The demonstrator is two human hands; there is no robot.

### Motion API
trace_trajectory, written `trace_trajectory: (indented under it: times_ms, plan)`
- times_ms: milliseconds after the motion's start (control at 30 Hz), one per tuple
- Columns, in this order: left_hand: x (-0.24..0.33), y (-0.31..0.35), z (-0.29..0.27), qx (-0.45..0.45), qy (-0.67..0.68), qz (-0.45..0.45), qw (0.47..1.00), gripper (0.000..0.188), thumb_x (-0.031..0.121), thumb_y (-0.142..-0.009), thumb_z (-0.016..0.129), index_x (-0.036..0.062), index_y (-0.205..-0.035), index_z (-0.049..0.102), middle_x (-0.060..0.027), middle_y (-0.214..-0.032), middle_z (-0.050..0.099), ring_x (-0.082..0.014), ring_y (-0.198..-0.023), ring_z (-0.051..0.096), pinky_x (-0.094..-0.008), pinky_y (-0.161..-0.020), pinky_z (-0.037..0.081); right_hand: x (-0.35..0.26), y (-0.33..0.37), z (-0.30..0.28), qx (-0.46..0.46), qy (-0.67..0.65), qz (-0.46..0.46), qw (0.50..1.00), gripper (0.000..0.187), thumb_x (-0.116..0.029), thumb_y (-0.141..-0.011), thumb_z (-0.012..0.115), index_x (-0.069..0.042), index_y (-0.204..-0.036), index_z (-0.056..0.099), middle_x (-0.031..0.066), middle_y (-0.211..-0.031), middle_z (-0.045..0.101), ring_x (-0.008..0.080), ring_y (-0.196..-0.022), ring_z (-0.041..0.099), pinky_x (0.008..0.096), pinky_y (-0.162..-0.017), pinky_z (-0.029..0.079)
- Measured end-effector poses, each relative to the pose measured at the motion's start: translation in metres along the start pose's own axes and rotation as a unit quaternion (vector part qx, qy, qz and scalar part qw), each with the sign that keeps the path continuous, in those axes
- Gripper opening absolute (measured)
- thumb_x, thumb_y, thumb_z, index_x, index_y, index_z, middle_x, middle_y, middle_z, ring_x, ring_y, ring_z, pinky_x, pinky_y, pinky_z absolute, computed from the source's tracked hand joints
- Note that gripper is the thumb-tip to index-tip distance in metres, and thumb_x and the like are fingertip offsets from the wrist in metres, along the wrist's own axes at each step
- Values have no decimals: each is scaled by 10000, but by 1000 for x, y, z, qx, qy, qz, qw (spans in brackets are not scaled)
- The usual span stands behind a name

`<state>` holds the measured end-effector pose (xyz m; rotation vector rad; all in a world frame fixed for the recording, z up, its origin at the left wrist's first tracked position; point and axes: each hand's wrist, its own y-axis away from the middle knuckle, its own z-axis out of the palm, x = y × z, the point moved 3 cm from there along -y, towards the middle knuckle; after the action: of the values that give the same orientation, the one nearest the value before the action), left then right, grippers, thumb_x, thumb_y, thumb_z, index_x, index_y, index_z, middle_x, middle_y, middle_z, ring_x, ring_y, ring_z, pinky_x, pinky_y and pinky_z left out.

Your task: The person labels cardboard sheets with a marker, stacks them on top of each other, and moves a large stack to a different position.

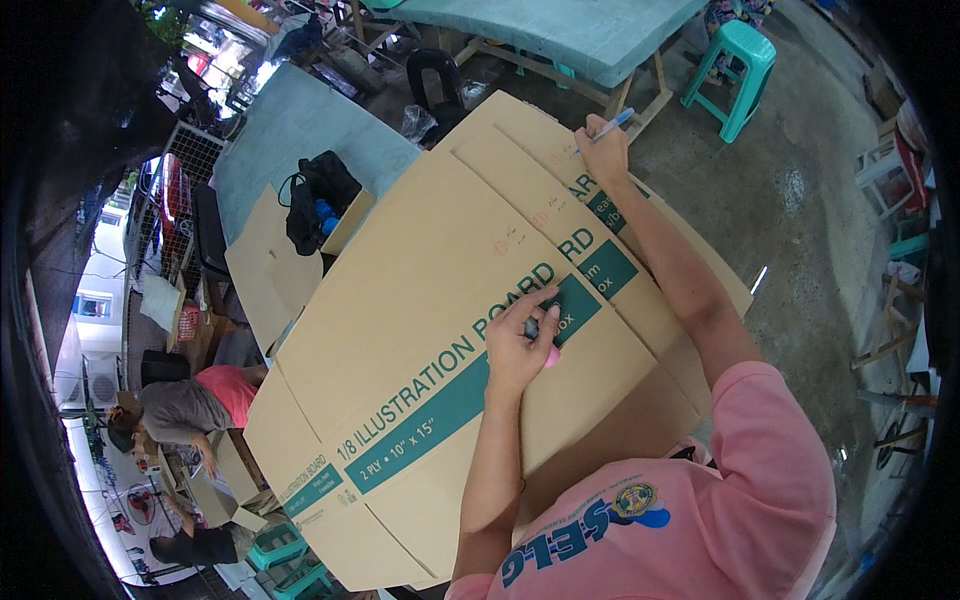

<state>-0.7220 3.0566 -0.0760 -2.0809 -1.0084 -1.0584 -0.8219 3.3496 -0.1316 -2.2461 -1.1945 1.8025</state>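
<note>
Before me lies a stack of overlapping flattened cardboard boxes (400,300), brown with green printed bands and lettering. Small reddish marks show on their upper panels. At the far right end of the stack, my right hand (604,155) is closed around a pen (612,124) with a blue end; its tip is near the cardboard. My left hand (520,350) rests on the front box across a green band, its fingers curled around a small dark object (531,328). A bit of pink (553,356) shows beside that palm. What the dark object is, I cannot make out.
A blue-green table (540,30) stands beyond the boxes, near a green stool (740,70). On another table (270,130) at left sits a black bag (322,195). A person in a grey and pink top (190,410) works among open cartons (225,480) at lower left.
</note>
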Motion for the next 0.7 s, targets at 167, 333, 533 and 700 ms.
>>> trace_trajectory:
  times_ms: [167, 333, 533, 700]
  plan:
    - [11, -9, 6, 34, 56, -25, 998, 268, 71, -835, 635, 60, -1103, 636, -137, -909, 615, -267, -802, 610, -331, -725, 483, 11, -12, -22, -44, -198, 190, 961, 301, -143, -797, 606, -46, -584, 416, 92, -516, 471, 251, -468, 485, 379, -487, 399]
    - [48, -69, 77, -106, -103, 170, 974, 420, 133, -810, 670, 102, -1216, 571, -159, -1171, 547, -317, -1004, 608, -419, -863, 486, 18, -5, -111, -36, -509, 301, 806, 242, -198, -939, 548, 27, -938, 638, 74, -809, 598, 105, -667, 512, 267, -565, 416]
    - [52, -149, 164, -315, -357, 174, 862, 679, 342, -645, 802, 135, -1242, 552, -58, -1256, 540, -302, -1061, 600, -415, -824, 519, 13, 40, -235, -75, -388, 243, 886, 295, -239, -961, 534, -19, -1135, 625, -9, -832, 553, 31, -527, 354, 191, -444, 272]
    - [55, -159, 162, -310, -325, 179, 876, 624, 396, -609, 814, 111, -1119, 596, -78, -1151, 585, -301, -1055, 596, -420, -828, 499, 22, 76, -281, -61, -338, 264, 901, 321, -284, -976, 521, -13, -1108, 632, -62, -729, 494, 12, -485, 334, 189, -428, 256]
